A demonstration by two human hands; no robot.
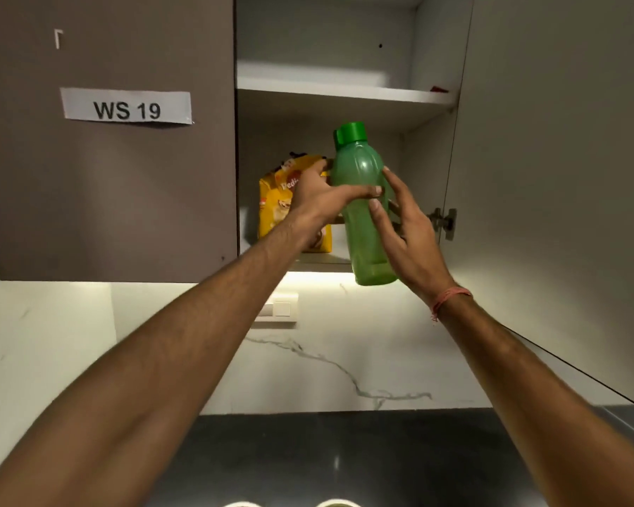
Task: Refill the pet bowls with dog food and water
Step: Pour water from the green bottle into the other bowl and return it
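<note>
In front of the open wall cabinet I hold a green translucent water bottle with a green cap, upright and slightly tilted. My left hand wraps its middle, thumb across the front. My right hand cups the right side, thumb on the front and fingers spread behind. A yellow dog food bag stands on the lower shelf just behind my left hand, partly hidden by it. Two pale rims, perhaps the bowls, peek in at the bottom edge.
The cabinet's right door stands open beside my right arm, its hinge close to my hand. The left door is closed and labelled WS 19. An upper shelf sits above. Below are a marble backsplash, a wall switch and a dark countertop.
</note>
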